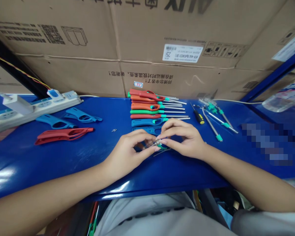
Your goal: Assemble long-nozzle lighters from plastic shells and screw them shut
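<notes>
Both hands meet over the middle of the blue table. My left hand (135, 146) pinches a small metal-and-green lighter part (158, 143) between thumb and fingers. From the other side my right hand (183, 136) pinches the same part at its upper end; fingers hide much of it. Thin wires or rods show just below the part. Just beyond the hands lies a row of long-nosed lighters in several colours, among them an orange lighter (144, 107) and a blue lighter (145, 122), with metal tubes pointing right.
Left on the blue table (93, 170) lie blue handle shells (54, 122), red handle shells (64, 135) and small metal pins (114, 130), near a power strip (43, 105). Rightward are a screwdriver (199, 115) and metal tubes with green ends (212, 124). A cardboard box (88, 72) stands behind.
</notes>
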Available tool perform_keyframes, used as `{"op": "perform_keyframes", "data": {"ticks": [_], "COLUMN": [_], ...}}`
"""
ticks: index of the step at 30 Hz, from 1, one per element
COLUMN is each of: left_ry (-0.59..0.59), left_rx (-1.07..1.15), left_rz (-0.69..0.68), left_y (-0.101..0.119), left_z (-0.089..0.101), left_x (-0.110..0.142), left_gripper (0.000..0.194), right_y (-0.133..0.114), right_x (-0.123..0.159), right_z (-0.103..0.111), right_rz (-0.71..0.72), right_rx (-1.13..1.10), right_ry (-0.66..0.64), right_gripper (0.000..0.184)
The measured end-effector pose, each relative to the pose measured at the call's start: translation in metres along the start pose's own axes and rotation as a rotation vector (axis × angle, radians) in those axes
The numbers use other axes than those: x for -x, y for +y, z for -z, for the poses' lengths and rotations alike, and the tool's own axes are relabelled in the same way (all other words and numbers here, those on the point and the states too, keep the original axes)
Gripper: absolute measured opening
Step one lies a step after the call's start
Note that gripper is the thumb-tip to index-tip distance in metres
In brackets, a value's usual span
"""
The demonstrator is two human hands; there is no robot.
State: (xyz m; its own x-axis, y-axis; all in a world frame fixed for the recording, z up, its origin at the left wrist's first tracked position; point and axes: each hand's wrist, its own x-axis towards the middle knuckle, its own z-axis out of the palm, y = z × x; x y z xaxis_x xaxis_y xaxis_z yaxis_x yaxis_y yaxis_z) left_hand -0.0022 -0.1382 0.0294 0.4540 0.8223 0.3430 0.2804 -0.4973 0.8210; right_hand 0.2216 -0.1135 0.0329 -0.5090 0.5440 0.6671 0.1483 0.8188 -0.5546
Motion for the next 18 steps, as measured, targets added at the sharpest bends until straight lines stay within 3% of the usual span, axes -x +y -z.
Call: {"op": "perform_keyframes", "data": {"ticks": [5,10,15,18], "left_ry": [0.013,0.017,0.031,0.025], "left_rx": [-0.098,-0.104,0.080,0.285], "left_rz": [-0.085,-0.055,0.173,0.355], "left_y": [-0.002,-0.002,-0.001,-0.001], "left_z": [0.001,0.001,0.001,0.002], "left_x": [0.001,0.001,-0.006,-0.012], "left_gripper": [0.014,0.014,0.021,0.029], "right_y": [-0.001,0.000,0.002,0.000], "right_x": [0.000,0.000,0.001,0.003], "right_z": [-0.001,-0.001,0.003,0.005], "right_rz": [-0.052,-0.137,-0.339,-0.348], "right_rx": [0.004,-0.044,-0.058,0.037], "right_ry": [-0.001,-0.009,-0.004,-0.173], "right_gripper": [0.007,0.006,0.009,0.022]}}
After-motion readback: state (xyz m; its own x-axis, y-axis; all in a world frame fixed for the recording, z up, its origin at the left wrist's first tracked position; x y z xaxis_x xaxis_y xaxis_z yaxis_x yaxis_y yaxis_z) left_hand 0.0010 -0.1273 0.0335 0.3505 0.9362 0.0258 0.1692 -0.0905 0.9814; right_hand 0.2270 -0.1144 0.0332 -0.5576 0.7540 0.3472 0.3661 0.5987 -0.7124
